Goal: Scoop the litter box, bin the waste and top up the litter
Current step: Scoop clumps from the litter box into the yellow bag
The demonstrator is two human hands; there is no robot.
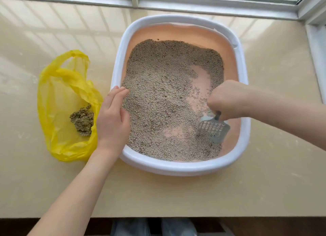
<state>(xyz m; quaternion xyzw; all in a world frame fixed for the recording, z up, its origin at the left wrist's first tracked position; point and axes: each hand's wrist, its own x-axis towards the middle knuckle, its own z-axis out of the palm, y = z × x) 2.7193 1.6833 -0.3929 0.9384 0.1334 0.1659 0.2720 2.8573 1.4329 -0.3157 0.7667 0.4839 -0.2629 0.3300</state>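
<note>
My right hand point(229, 100) is curled tight round the handle of the grey slotted plastic scoop point(212, 129), its blade down in the litter at the near right corner of the white-rimmed, peach-lined litter box point(185, 167). My left hand point(112, 117) lies flat, fingers straight, on the box's left rim, holding nothing, just steadying it. The grey-brown granular litter point(158, 94) is thin here, with bare peach floor showing beside the scoop. The crumpled yellow plastic bag point(60, 98) sits just left of the box on the beige stone sill point(176, 197), a clump of waste point(82, 120) already inside.

Risks now: if I lift too fast, grains spray over the rim onto the sill. If I ease off the left rim, the box may slide as I drag. And that bag is limp, its mouth sagging, so a load carried across could miss it or tip out.
</note>
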